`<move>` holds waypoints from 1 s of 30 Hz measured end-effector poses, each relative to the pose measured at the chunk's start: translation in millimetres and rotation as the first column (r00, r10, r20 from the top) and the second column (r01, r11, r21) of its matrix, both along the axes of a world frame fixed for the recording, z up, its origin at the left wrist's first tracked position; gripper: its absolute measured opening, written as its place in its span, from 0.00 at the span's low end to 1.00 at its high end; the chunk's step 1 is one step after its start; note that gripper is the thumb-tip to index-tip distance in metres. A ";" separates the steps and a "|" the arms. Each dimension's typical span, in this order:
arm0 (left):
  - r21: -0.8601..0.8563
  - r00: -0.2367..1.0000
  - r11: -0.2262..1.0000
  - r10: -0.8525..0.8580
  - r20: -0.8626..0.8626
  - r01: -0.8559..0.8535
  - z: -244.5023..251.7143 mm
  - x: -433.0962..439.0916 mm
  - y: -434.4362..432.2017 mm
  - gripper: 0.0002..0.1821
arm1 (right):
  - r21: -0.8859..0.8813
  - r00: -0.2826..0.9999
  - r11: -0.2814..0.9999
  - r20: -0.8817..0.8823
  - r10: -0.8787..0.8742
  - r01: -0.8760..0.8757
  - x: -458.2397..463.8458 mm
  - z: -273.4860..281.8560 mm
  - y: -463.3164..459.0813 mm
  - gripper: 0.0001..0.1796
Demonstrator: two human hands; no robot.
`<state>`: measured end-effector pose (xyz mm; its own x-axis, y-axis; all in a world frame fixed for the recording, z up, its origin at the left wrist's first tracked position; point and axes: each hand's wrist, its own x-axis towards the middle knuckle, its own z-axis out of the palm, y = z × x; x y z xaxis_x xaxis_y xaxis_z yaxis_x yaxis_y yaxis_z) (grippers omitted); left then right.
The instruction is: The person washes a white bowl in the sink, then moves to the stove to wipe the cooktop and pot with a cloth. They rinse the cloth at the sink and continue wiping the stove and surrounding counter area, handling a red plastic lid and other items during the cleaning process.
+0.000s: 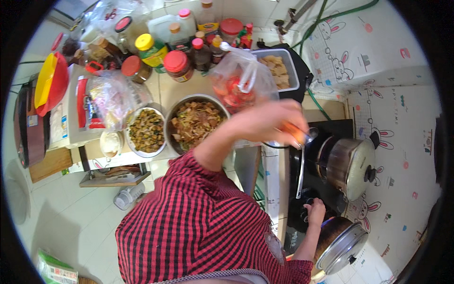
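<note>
My left hand (pixel 280 122) is blurred and closed around an orange object (pixel 295 133), whose kind I cannot make out. Just beside it are the bright bowl and long handle of a metal utensil (pixel 301 174), perhaps a ladle; whether the fingers hold that too is unclear. Lower down, my right hand (pixel 315 210) has its fingertips at a round control knob (pixel 304 214) on the black gas stove (pixel 298 227). Beyond my hands stands a lidded pot (pixel 342 165). A second, darker pan (pixel 331 236) under a steel lid (pixel 342 250) is close to my right forearm, with bluish light near its base.
On the counter are a steel bowl of chopped food (pixel 197 124), a white bowl of diced food (pixel 146 132), a plastic bag with red contents (pixel 239 85) and a plastic tub of pale pieces (pixel 276 69). Several jars and bottles (pixel 177 65) line the back. An open drawer (pixel 115 177) juts out.
</note>
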<state>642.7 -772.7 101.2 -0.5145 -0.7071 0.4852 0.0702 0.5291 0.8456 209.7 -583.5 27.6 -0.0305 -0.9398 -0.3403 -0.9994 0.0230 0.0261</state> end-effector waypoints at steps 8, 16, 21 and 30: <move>-0.170 0.146 0.456 0.579 0.802 -0.873 -99.8 225.5 45.6 0.18 | -0.095 0.994 0.995 0.099 0.047 -0.038 -13.2 -9.0 14.7 0.22; -0.062 -0.018 0.657 0.074 0.997 -0.751 -249.0 292.4 1.7 0.20 | -0.019 1.000 1.000 -0.005 0.011 -0.011 -7.4 -3.8 -8.2 0.21; 0.017 0.104 0.524 0.138 0.985 -0.851 -227.2 260.1 6.2 0.21 | -0.025 1.000 1.000 -0.021 -0.019 0.018 -11.7 -10.1 6.2 0.20; -0.096 0.068 0.554 0.268 0.961 -0.827 -162.9 264.0 44.5 0.24 | -0.065 0.999 0.997 0.001 -0.042 0.042 -11.1 -11.2 6.2 0.19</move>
